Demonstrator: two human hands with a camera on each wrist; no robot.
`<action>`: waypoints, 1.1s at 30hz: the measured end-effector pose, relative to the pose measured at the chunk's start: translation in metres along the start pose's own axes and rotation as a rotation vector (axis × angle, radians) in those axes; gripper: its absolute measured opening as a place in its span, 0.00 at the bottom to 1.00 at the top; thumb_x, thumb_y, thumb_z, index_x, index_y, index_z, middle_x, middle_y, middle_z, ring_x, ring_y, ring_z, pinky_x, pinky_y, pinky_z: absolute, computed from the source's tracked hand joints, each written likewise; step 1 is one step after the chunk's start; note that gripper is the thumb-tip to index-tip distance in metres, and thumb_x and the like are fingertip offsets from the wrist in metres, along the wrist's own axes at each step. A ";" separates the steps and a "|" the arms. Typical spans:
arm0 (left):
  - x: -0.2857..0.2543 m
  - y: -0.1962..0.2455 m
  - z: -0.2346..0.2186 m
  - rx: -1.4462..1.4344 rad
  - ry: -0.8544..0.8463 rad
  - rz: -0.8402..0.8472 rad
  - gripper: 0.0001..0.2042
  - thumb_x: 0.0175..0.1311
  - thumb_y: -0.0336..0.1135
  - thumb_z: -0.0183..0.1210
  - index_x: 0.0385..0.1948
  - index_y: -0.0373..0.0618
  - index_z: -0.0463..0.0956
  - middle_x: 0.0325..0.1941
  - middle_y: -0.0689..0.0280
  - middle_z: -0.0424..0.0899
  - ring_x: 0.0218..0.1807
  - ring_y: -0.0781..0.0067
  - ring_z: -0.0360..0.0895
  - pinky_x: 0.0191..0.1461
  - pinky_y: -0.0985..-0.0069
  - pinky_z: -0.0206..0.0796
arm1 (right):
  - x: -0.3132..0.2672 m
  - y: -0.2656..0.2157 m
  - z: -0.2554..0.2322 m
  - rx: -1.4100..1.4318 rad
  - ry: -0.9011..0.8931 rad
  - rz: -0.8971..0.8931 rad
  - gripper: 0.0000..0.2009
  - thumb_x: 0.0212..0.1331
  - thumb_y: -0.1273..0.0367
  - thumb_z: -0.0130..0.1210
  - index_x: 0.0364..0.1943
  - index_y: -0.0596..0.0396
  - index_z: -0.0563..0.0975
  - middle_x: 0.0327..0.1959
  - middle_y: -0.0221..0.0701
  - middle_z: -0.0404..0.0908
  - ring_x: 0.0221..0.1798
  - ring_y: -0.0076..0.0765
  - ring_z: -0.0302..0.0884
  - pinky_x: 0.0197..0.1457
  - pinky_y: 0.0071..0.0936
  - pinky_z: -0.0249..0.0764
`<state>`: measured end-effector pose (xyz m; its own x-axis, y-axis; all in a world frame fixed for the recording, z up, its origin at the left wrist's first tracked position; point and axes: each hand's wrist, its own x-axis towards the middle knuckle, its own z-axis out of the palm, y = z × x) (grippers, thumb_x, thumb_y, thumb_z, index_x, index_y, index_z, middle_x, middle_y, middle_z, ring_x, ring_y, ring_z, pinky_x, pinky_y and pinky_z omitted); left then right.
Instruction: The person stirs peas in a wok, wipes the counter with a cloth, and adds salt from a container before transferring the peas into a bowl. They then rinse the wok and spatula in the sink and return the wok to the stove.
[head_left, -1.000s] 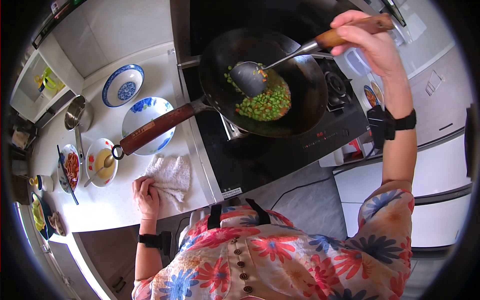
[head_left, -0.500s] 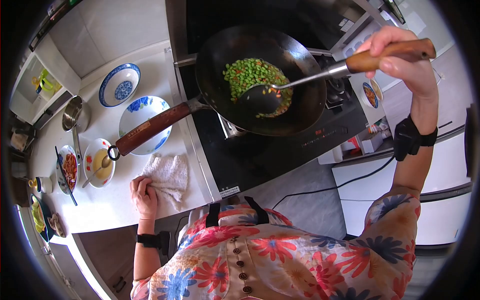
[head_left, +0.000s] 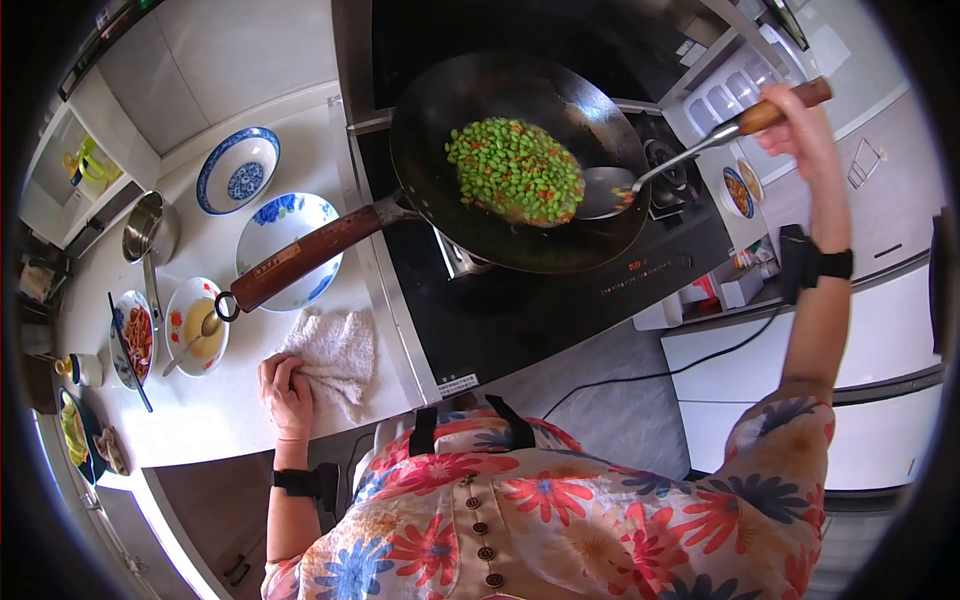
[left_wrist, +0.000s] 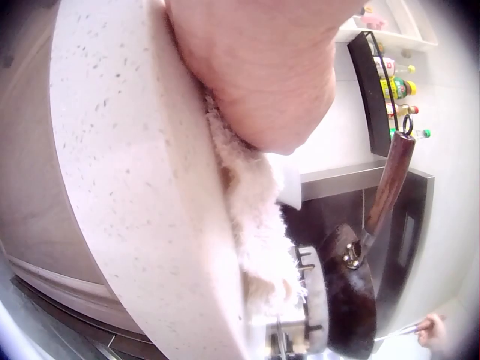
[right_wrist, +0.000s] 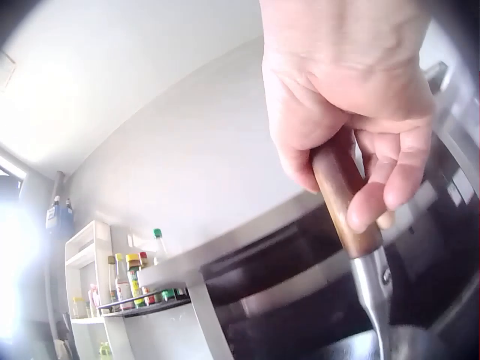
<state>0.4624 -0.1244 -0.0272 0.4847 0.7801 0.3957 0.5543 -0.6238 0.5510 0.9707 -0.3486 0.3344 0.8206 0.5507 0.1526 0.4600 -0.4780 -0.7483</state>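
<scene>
Dark metal, a wok (head_left: 430, 110) sits on a black cooktop (head_left: 520, 325), its wooden handle (head_left: 320, 252) reaching left over the counter (head_left: 210, 430). Inside it lies a rounded heap of bright green beans (head_left: 510, 170), flecked with orange-red bits. The person's right hand (head_left: 810, 145) grasps the wooden grip of a metal ladle (head_left: 600, 195), fingers and thumb around it; the ladle's bowl is within the wok, just beside the right edge of the heap, with a few bits on it. The left hand (head_left: 287, 393) rests on the counter with bent fingers touching a crumpled white cloth (head_left: 340, 350); whether it grips the cloth, I cannot tell. Further left are a flower-patterned plate (head_left: 255, 230), a blue-rimmed bowl (head_left: 207, 185), a small saucepan (head_left: 168, 225) and a bowl of pale yellow liquid (head_left: 178, 320) with a spoon in it. This looks like the stirring stage of a stir-fry. The next move seems to call for sliding the ladle low under the beans and turning them inward, gently enough that none spill over the rim.
</scene>
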 end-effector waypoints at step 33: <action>0.000 0.000 0.001 0.007 0.024 0.023 0.08 0.45 0.21 0.48 0.25 0.40 0.75 0.34 0.58 0.74 0.39 0.57 0.72 0.45 0.68 0.65 | -0.032 -0.042 0.093 0.104 -0.443 -0.659 0.04 0.53 0.73 0.55 0.33 0.57 0.78 0.36 0.33 0.79 0.35 0.26 0.79 0.40 0.20 0.76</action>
<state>0.4628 -0.1242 -0.0280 0.4807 0.7665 0.4259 0.5481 -0.6418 0.5364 0.8933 -0.2830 0.3012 0.1703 0.9285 0.3300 0.7516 0.0942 -0.6529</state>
